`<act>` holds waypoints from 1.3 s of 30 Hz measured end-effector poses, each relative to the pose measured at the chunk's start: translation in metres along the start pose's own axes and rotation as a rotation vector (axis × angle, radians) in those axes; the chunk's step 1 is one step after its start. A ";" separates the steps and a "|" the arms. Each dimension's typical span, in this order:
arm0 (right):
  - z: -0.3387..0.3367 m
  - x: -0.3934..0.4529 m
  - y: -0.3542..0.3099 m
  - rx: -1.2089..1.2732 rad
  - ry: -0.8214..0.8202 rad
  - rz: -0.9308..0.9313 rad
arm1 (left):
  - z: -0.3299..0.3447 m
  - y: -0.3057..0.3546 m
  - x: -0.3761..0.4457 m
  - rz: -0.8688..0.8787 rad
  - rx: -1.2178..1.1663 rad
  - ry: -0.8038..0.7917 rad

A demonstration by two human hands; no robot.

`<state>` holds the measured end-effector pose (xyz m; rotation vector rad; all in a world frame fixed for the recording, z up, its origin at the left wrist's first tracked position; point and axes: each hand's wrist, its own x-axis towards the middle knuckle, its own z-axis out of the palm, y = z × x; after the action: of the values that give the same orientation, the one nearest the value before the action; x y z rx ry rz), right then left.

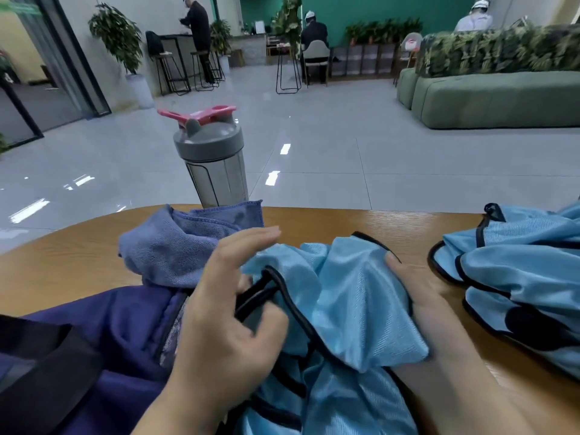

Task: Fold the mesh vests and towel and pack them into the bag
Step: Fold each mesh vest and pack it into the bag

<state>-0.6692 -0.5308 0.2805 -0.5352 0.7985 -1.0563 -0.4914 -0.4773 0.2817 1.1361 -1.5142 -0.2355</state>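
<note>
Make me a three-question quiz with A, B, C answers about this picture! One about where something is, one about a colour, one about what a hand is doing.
1. Where does the bottle stand?
A. behind the towel
B. inside the bag
C. on the sofa

2. What colour is the bottle's flip lid?
A. green
B. pink
C. yellow

3. What is the left hand doing?
A. lifting the bottle
B. lying flat on the table
C. holding the vest by its black edging

Answers: 1 A, it rises just beyond the towel at the table's far edge. 2 B, the pink flap sits on the grey cap. 3 C, the thumb and fingers pinch the black trim.
</note>
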 end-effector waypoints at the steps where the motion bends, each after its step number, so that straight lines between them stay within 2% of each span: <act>1: 0.002 -0.001 -0.001 0.100 -0.049 0.014 | -0.001 0.005 0.000 0.085 -0.022 0.025; 4: 0.003 -0.001 -0.003 0.300 -0.093 -0.056 | 0.002 0.021 0.001 0.256 -0.063 0.152; 6: -0.002 0.002 -0.003 0.332 -0.113 -0.108 | 0.006 0.028 0.002 0.281 -0.103 0.220; 7: -0.003 0.003 -0.002 0.329 -0.161 -0.109 | 0.008 0.030 0.002 0.280 -0.110 0.207; 9: -0.004 0.006 0.002 0.223 -0.264 -0.091 | 0.013 0.031 0.003 0.249 -0.082 0.044; 11: -0.004 0.008 0.010 0.029 -0.305 -0.088 | 0.016 0.023 0.004 0.127 0.098 -0.192; 14: 0.001 0.009 0.021 -0.320 -0.234 -0.144 | 0.021 0.001 -0.002 -0.127 0.520 -0.446; 16: 0.000 0.010 0.024 -0.530 -0.133 -0.292 | 0.018 -0.009 -0.005 -0.210 0.655 -0.484; 17: 0.000 0.010 0.024 -0.676 -0.070 -0.381 | 0.016 -0.012 -0.004 -0.252 0.624 -0.442; 19: -0.004 0.011 0.025 -0.939 0.021 -0.540 | 0.014 -0.016 -0.002 -0.334 0.448 -0.255; 21: -0.003 0.007 0.022 -0.941 0.048 -0.634 | 0.013 -0.020 0.002 -0.434 0.262 -0.049; 24: 0.001 -0.001 0.016 -0.760 -0.061 -0.591 | 0.013 -0.011 0.009 -0.534 0.045 0.104; 26: 0.002 -0.003 0.017 -0.890 -0.202 -0.523 | 0.014 -0.005 0.011 -0.571 -0.053 0.145; 28: 0.003 -0.003 0.021 -1.056 -0.220 -0.465 | 0.015 -0.002 0.012 -0.621 -0.174 0.154; 29: 0.004 -0.001 0.023 -1.056 -0.204 -0.453 | 0.015 0.000 0.012 -0.646 -0.226 0.151; 33: 0.007 0.001 0.021 -0.816 -0.170 -0.385 | 0.014 -0.001 0.012 -0.646 -0.243 0.185; 37: 0.005 0.000 0.015 -0.464 -0.203 -0.291 | 0.011 -0.008 0.012 -0.556 -0.083 0.339; 39: 0.005 -0.001 0.009 -0.287 -0.159 -0.304 | 0.007 -0.010 0.011 -0.536 -0.001 0.387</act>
<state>-0.6605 -0.5255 0.2771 -0.9973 0.7465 -1.1659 -0.4910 -0.4942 0.2799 1.4773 -0.8532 -0.3537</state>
